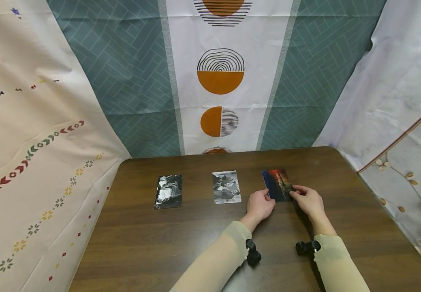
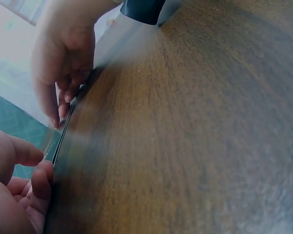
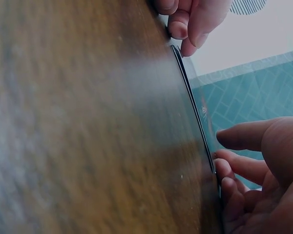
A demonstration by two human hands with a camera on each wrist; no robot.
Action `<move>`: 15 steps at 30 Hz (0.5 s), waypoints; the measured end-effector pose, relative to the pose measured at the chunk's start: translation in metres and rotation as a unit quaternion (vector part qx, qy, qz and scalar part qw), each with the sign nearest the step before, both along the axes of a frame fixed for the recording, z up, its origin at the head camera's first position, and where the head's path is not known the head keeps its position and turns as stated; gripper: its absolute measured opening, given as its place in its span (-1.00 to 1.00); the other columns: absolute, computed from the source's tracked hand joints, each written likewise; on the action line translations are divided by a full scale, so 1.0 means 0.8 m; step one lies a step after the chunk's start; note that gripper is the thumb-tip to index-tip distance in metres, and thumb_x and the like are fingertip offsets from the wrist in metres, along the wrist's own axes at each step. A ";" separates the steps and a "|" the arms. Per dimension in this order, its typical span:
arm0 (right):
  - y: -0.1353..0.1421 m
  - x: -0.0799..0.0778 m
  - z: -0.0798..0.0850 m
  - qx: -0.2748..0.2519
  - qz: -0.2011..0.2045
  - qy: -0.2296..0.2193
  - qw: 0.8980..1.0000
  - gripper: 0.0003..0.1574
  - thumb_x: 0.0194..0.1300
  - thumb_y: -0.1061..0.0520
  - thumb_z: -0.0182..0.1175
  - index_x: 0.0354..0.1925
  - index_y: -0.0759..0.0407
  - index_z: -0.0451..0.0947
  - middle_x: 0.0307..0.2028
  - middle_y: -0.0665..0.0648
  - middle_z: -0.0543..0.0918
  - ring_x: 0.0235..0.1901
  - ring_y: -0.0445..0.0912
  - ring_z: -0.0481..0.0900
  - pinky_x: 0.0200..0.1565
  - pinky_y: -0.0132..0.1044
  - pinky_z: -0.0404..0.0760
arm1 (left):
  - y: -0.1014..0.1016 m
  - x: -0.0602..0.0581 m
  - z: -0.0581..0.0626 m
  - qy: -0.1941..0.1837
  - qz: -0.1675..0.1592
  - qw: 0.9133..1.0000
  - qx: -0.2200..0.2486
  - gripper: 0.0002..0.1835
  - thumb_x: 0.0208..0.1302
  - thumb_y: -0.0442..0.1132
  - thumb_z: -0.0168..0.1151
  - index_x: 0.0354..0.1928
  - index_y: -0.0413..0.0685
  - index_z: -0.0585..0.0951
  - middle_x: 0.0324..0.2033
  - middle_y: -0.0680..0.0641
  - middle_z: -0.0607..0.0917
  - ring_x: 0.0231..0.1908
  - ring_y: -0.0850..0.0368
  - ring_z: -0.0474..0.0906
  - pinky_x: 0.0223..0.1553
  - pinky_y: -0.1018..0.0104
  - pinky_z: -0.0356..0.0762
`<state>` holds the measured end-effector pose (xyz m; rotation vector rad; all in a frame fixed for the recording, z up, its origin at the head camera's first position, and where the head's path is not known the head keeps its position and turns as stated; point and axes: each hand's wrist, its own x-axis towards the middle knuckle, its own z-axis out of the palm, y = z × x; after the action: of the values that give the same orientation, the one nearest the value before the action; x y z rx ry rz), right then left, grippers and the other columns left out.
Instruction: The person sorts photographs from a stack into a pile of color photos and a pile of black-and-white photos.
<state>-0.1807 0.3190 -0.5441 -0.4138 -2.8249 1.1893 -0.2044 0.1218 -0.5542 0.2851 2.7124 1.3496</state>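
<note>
A dark photo print [image 1: 278, 185] with red, orange and blue colours lies at the right on the brown table. My left hand [image 1: 260, 206] holds its lower left corner with thumb and fingertips. At its right edge, near the lower corner, the right hand [image 1: 309, 201] has thumb and curled fingers on the print. Both wrist views show the print edge-on as a thin dark line [image 3: 195, 107] close to the tabletop, with fingertips at its two ends. To the left lie a grey black-and-white photo [image 1: 227, 187] and a darker black-and-white photo [image 1: 168, 191], spaced apart in a row.
The wooden table [image 1: 181, 247] has a rounded far right corner. Behind it hangs a teal and white curtain [image 1: 221, 101] with orange circles. A cream patterned cloth [image 1: 50, 162] hangs at the left, a pale floral cloth [image 1: 407, 170] at the right. Both wrists carry small black cameras [image 1: 253, 253].
</note>
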 end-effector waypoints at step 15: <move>0.004 0.001 0.003 -0.015 0.000 -0.014 1.000 -0.35 0.58 -0.10 0.21 0.36 0.34 0.57 0.15 0.38 0.67 0.21 0.33 0.54 0.24 0.27 0.44 | -0.003 0.004 0.003 -0.007 -0.006 1.000 0.021 -0.52 0.31 -0.21 0.36 0.27 -0.12 0.74 -0.53 0.25 0.60 -0.37 0.29 0.58 -0.15 0.37 0.59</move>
<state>-0.1799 0.3218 -0.5420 -0.4352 -2.8340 1.2382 -0.2016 0.1190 -0.5515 0.2929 2.6684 1.4019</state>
